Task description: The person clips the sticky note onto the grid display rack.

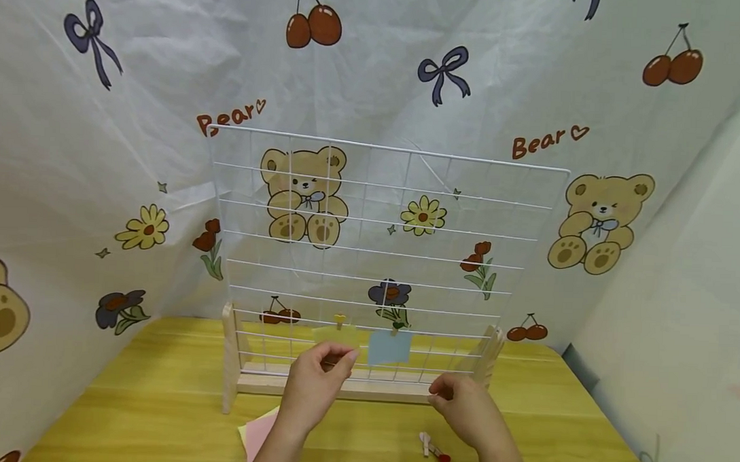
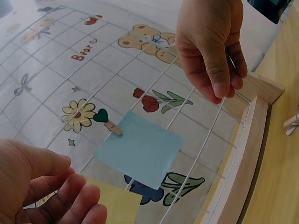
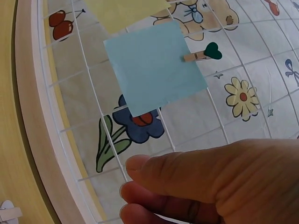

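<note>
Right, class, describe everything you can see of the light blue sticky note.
The light blue sticky note is square, plain and paper-like, with no visible writing. A wooden clothespin with a dark green heart clips its top edge to the white wire grid. It hangs low beside the yellow sticky note. Neither the left hand nor the right hand touches it.

A creased white cloth printed with teddy bears, cherries and bows hung behind a yellow wood-grain tabletop. On the right rose an off-white surface, perhaps a second curtain.

Soft, even head-view light; dimmer wrist views, edges bowed.
</note>
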A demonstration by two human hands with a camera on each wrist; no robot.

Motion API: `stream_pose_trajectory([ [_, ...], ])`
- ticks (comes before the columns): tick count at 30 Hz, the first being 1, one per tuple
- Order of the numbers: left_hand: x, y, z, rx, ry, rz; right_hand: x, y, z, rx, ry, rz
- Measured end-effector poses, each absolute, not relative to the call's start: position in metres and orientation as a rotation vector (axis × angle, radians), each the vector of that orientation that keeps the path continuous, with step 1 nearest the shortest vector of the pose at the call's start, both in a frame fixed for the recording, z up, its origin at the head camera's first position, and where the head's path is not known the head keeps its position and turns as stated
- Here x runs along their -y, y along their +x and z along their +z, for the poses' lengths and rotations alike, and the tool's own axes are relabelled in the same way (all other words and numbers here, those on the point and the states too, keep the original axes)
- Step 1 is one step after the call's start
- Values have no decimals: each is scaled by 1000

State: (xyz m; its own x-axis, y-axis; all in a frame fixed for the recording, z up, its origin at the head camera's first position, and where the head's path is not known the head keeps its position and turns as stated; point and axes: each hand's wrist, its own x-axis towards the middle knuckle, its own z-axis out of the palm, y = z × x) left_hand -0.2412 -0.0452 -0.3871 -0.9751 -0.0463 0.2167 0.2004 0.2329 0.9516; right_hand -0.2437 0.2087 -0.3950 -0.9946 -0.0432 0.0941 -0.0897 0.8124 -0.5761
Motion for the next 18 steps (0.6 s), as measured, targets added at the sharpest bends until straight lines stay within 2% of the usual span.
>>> stream_pose_trajectory([
  [10,75,-241,-398,2560,-202,-1568,-213,-245,-403,3024,48,1052],
  [18,123,-241,-420,2862,-266,-1256,-221,-242,-416,3159,-29,1074],
])
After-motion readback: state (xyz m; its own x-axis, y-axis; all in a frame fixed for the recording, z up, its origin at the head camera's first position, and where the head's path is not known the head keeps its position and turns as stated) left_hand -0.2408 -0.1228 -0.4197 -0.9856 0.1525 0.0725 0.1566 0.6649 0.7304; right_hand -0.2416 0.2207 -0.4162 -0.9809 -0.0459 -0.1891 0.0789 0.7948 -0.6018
